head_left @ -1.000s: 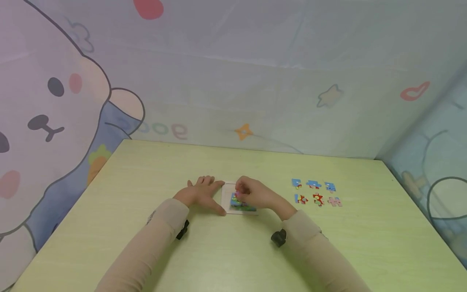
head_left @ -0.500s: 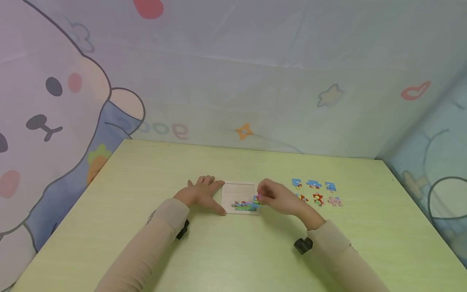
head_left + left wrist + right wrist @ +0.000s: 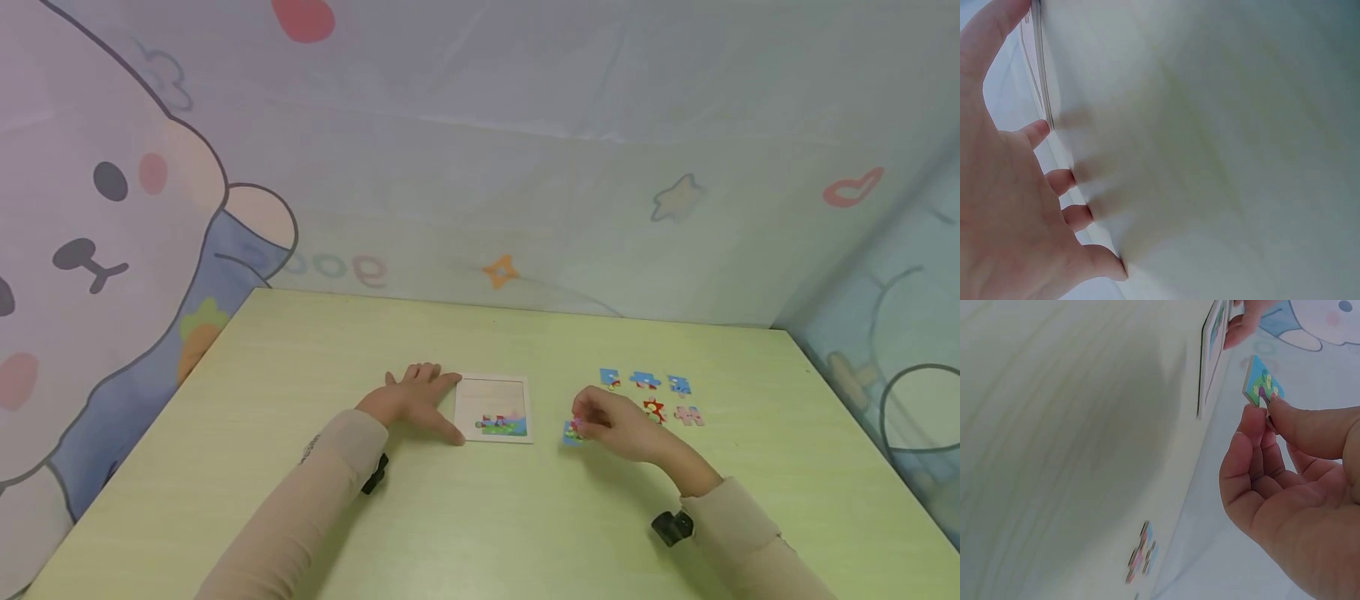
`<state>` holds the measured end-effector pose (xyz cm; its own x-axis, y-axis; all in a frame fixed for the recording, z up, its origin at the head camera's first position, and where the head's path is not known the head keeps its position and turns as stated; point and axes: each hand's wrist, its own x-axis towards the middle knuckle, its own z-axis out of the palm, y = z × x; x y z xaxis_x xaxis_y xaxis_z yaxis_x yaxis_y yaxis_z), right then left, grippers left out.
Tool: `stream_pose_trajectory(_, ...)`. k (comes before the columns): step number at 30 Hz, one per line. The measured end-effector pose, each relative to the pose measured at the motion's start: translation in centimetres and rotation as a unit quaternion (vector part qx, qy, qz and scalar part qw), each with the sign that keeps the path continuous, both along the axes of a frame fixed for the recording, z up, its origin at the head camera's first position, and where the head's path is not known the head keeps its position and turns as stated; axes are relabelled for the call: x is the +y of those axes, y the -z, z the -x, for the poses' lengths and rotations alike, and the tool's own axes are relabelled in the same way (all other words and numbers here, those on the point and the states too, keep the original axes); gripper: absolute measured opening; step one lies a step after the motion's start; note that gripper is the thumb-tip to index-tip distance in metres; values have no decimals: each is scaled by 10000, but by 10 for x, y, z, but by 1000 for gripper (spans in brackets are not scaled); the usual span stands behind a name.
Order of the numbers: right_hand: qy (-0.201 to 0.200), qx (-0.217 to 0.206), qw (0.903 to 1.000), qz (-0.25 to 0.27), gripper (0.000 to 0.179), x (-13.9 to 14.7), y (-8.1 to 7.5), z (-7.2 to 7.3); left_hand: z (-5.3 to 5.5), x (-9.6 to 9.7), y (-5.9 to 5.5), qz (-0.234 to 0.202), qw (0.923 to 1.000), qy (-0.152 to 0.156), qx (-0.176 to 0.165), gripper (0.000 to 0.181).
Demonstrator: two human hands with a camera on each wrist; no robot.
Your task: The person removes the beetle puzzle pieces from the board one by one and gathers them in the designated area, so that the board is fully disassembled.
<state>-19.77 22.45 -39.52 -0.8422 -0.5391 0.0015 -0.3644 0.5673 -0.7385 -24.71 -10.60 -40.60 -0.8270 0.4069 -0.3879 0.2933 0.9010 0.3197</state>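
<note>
My left hand lies spread on the table, thumb and forefinger at the left corners of a white square puzzle frame. Along the frame's bottom right, joined puzzle pieces show green, blue and red. To the right of the frame, my right hand pinches one puzzle piece between thumb and fingertips. That piece is blue and green with yellow and purple spots, and it is held above the table in the right wrist view. The left wrist view shows the left fingertips on the tabletop.
Several loose puzzle pieces lie in two rows at the right of the table; the right hand overlaps the front row's left end in the head view. A printed cloth hangs behind the table's back edge.
My right hand has moved right, out of the frame to the table beside it, carrying the pinched piece. More of the frame and its joined pieces now shows. The left hand has stayed put.
</note>
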Motion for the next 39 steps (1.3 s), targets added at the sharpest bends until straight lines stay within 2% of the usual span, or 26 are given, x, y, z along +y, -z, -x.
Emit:
stream_pose_trajectory(8,177,-211,9996,52,7,25,2,-7,-1,0,-2,-29,10000,-1,4,106)
stream_pose_trajectory(16,300,-186,9993,-130,8,46,10,-4,5,-2,9,-59,9999,-56,103,106)
stream_pose_trajectory(20,357,-140,9990,-245,9,54,16,-1,5,-2,9,-50,9999,-71,94,107)
stream_pose_trajectory(25,320,-109,9992,-198,9,58,19,0,5,-2,10,-64,9999,-83,78,107)
stream_pose_trajectory(33,341,-488,9981,-153,8,62,21,0,6,-2,11,-53,9999,-71,104,107)
stream_pose_trajectory(39,346,-562,9975,-262,10,64,20,2,6,-2,12,-13,9998,-74,174,107)
